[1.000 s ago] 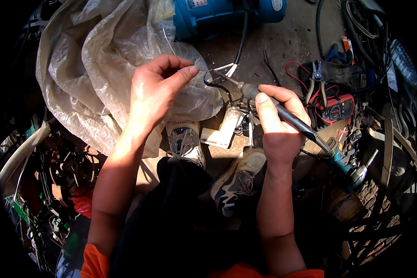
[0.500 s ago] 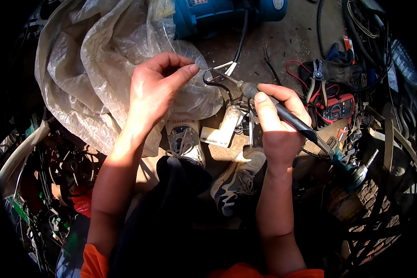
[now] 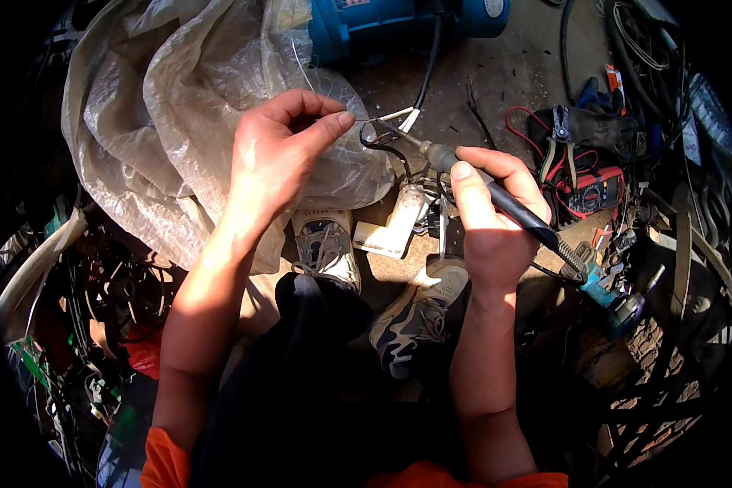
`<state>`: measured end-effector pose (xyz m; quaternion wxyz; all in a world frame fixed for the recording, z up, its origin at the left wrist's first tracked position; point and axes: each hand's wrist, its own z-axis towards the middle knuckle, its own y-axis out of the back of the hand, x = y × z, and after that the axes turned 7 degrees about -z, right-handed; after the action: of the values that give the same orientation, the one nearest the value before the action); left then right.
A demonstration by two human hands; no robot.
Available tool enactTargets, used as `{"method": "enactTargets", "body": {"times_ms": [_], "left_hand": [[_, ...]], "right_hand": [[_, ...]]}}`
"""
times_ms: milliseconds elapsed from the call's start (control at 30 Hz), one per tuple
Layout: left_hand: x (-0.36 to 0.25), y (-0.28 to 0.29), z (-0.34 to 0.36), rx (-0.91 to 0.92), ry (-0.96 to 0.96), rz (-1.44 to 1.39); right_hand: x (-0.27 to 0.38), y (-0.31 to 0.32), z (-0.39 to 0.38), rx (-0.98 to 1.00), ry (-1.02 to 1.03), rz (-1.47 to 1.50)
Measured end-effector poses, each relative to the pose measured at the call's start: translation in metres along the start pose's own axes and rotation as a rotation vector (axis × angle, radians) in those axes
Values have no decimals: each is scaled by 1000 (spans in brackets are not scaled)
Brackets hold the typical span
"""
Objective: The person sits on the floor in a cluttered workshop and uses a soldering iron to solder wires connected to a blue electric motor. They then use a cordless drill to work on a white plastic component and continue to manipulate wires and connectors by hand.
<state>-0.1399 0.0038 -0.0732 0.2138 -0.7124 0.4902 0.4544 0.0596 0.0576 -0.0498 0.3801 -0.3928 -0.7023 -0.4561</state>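
Note:
My left hand (image 3: 281, 150) pinches a thin silvery wire, which looks like solder wire (image 3: 364, 121), between thumb and forefinger. In my right hand (image 3: 496, 236) is a soldering iron (image 3: 442, 158) with a dark handle, held like a pen. Its metal tip points up and left and meets the end of the solder wire beside a wire joint. Around the tip are white-sleeved leads (image 3: 410, 120) from a black cable (image 3: 430, 73) and a looped dark wire (image 3: 382, 147). Whether the solder is melting is too small to tell.
A blue motor (image 3: 374, 31) stands at the far side, beside a crumpled translucent plastic sack (image 3: 171, 98). A white box-like part (image 3: 382, 237) lies between my shoes. Rightward are a red multimeter (image 3: 595, 193), pliers (image 3: 563, 138) and a teal-bodied tool (image 3: 606, 293); scrap crowds both sides.
Both hands stay nearly in place, with the solder wire and iron tip still together. The whole view has shifted very slightly.

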Motion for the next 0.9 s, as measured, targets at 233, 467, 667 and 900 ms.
{"method": "enactTargets", "body": {"times_ms": [233, 467, 667, 900], "left_hand": [[0, 1, 1, 14, 11, 25], [0, 1, 0, 12, 4, 37], [0, -1, 1, 16, 0, 45], [2, -1, 2, -9, -24, 53]], "right_hand": [[-3, -1, 1, -34, 85, -33], [1, -1, 1, -10, 46, -10], [-2, 0, 1, -1, 42, -51], [0, -1, 1, 6, 30, 14]]}}
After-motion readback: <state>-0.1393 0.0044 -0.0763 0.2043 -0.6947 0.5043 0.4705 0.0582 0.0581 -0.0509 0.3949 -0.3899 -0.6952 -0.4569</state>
